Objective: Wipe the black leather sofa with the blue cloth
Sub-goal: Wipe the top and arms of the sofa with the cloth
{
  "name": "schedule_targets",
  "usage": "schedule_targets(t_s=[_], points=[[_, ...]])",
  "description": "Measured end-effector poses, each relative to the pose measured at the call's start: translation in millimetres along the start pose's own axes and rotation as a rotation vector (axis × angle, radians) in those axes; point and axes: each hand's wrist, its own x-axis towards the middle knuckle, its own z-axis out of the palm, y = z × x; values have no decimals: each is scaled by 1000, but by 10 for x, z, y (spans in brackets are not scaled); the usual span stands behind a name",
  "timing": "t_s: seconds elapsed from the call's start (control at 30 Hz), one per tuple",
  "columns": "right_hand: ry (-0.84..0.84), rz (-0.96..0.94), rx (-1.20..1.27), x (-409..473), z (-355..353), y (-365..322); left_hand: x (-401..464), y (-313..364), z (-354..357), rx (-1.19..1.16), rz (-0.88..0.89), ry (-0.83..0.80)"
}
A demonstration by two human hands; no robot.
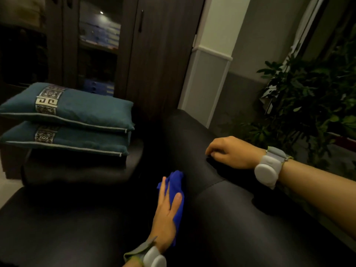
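Flat under the left hand's [167,212] straight fingers [176,202], the blue cloth [176,191] presses against the sofa [221,218].

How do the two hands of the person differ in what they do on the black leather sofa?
The left hand lies with straight fingers on the bright blue cloth, pressing it against the black leather sofa; the right hand touches no cloth. The left hand works lower on the inner face of the sofa, while the right hand rests with curled fingers on top. Both wear a grey wrist device.
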Motion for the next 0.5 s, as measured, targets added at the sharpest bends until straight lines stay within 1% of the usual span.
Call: schedule_targets(t_s=[0.07,0.13,0.2,0.3,0.5], points=[[67,-25,94,-128,112,110,42,24,-4,55,8,-20],[128,-48,197,-215,206,190,139,157,18,139,83,-53],[198,-42,239,-222,238,264,268,345,67,221,153,-112],[292,33,290,-181,220,337,425,603,115,318,180,-189],[316,207,364,-242,205,543,540,905,211,549,295,-359]])
